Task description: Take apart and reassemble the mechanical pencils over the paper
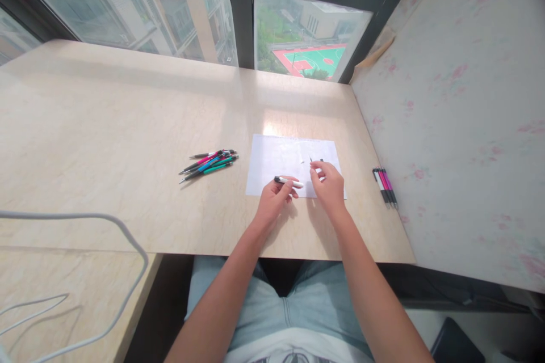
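Observation:
My left hand (276, 195) is closed around a white pen barrel (293, 183) with a black end, held above the lower part of a white sheet of paper (266, 153). Just to its right, my right hand (327, 184) pinches a small thin piece with a dark tip (310, 160); its exact kind is too small to tell. A tiny white piece (302, 161) lies on the paper left of my right fingertips. Behind that hand a small dark part (322, 160) shows, mostly hidden.
Left of the paper lies a loose pile of several mechanical pencils (208, 164). Several more pencils (385, 187) lie side by side along the papered wall (460, 125). A grey cable (106, 216) loops over the table's left side. Windows (310, 34) border the far edge.

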Demonstrator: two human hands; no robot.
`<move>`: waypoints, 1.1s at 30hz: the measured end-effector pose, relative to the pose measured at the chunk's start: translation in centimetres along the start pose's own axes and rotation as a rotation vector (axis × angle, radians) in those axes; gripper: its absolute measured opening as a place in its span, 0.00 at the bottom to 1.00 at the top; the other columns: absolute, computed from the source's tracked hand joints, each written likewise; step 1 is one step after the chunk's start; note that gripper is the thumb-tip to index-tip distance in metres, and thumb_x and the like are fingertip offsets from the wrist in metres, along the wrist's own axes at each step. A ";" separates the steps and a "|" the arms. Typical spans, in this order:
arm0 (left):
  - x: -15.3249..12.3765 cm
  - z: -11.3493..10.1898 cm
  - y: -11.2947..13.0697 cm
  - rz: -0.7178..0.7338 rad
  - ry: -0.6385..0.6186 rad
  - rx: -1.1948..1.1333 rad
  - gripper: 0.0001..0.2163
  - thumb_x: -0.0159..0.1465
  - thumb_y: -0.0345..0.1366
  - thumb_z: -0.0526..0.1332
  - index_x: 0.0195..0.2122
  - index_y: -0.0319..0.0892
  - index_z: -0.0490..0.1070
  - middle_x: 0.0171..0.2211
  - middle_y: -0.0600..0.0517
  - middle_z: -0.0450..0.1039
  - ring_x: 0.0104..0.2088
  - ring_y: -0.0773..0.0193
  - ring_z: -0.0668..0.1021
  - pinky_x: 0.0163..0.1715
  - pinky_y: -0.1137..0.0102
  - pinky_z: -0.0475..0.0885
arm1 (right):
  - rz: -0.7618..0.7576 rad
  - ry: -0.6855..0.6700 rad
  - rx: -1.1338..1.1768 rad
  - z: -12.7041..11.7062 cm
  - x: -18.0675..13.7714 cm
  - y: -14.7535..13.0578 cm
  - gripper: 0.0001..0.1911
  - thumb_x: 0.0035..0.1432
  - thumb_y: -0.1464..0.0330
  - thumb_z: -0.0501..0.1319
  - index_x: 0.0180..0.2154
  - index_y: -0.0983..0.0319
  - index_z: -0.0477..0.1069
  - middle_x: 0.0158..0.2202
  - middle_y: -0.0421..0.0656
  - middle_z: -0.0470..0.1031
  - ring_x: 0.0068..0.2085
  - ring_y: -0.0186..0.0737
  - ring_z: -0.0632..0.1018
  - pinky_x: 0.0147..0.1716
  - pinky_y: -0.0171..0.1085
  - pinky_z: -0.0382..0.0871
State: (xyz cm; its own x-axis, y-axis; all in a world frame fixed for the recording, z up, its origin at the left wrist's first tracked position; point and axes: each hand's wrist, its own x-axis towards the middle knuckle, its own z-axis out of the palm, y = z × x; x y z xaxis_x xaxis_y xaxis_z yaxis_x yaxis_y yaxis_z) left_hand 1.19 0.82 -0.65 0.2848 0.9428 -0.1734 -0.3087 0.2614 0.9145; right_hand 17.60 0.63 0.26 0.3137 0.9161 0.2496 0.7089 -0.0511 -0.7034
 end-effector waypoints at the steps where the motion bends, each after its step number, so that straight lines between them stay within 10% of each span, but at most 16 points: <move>1: 0.0 0.0 0.0 -0.013 -0.005 -0.014 0.17 0.61 0.49 0.66 0.40 0.39 0.77 0.37 0.45 0.80 0.30 0.66 0.76 0.26 0.71 0.67 | -0.022 -0.041 -0.097 0.0 0.8 0.2 0.13 0.62 0.69 0.55 0.44 0.61 0.75 0.43 0.47 0.78 0.33 0.39 0.74 0.39 0.40 0.70; 11: 0.0 -0.3 0.0 -0.079 -0.030 -0.171 0.17 0.60 0.48 0.67 0.38 0.38 0.73 0.38 0.44 0.80 0.32 0.65 0.78 0.29 0.71 0.68 | -0.079 -0.217 -0.515 1.4 3.9 0.2 0.17 0.64 0.71 0.55 0.50 0.57 0.76 0.47 0.46 0.72 0.40 0.41 0.75 0.34 0.37 0.64; 33: 0.2 0.3 -0.1 -0.152 -0.045 -0.169 0.19 0.61 0.52 0.66 0.40 0.40 0.69 0.34 0.46 0.79 0.33 0.63 0.80 0.34 0.68 0.71 | -0.103 -0.175 -0.435 2.0 3.1 0.6 0.13 0.66 0.72 0.53 0.44 0.60 0.76 0.44 0.47 0.76 0.44 0.45 0.73 0.40 0.39 0.64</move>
State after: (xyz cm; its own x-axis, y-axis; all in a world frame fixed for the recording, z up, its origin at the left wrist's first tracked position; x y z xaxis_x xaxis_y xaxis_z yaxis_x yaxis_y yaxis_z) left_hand 1.60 0.86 -0.68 0.3787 0.8808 -0.2842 -0.4061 0.4341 0.8041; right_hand 17.73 4.23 -0.77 0.1432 0.9765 0.1610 0.9410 -0.0839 -0.3278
